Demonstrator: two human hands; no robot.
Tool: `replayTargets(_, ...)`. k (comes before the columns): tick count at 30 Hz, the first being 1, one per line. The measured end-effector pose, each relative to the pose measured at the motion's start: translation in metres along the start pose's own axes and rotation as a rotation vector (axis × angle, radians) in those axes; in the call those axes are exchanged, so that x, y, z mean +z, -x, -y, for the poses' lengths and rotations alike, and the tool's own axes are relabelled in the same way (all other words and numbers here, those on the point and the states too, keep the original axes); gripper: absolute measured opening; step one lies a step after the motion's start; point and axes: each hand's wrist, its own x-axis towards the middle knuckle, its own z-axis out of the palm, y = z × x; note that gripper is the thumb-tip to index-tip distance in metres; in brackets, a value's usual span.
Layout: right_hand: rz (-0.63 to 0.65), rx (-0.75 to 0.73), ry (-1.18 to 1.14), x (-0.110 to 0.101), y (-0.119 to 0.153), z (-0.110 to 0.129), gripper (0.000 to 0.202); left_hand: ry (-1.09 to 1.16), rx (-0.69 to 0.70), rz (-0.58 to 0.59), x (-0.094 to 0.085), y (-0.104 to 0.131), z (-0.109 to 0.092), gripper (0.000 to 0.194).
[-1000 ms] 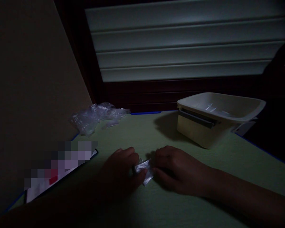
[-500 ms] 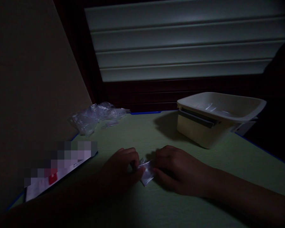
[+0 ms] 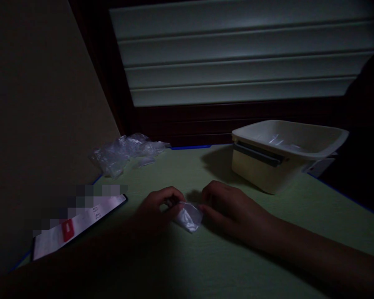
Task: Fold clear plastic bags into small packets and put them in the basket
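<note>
A small folded clear plastic bag (image 3: 189,218) is held low over the green tabletop, in the middle of the view. My left hand (image 3: 157,209) pinches its left end between thumb and fingers. At the bag's right edge is my right hand (image 3: 237,207), fingers curved and thumb apart from them. The right thumb tip lies at or against the plastic; whether it touches is hard to see in the dim light.
A heap of crumpled clear plastic bags (image 3: 124,151) lies at the back left. A cream plastic bin (image 3: 262,172) with a grey handle stands at the back right, clear plastic inside. A lit phone (image 3: 84,224) rests at the left edge. Behind the table (image 3: 187,170) is a slatted panel (image 3: 237,58).
The bag now shows more of its surface and has turned slightly. My right fingers have lifted and parted from it, while my left hand keeps its pinch.
</note>
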Motion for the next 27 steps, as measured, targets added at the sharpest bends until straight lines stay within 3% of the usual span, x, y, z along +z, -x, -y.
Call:
replayTargets(6, 0.046, 0.051, -0.163, 0.0011, -0.0022, 0.0009, 0.019, 0.038, -0.001, 0.035, 0.0000, 0.0000, 0.0022, 0.015)
replayTargets(14, 0.167, -0.001, -0.246, 0.0054, -0.0024, 0.0026, 0.008, 0.144, 0.004, 0.064, 0.0033, 0.0038, 0.0044, 0.016)
replayTargets(20, 0.098, 0.076, -0.309, 0.0056, -0.0031, 0.0019, 0.012, 0.105, -0.062, 0.126, -0.0012, 0.0036, -0.0023, 0.028)
replayTargets(27, 0.029, 0.133, -0.446, 0.0016, -0.0062, 0.0041, 0.011, 0.162, -0.106, 0.204, -0.0043, 0.0004, 0.0030, 0.022)
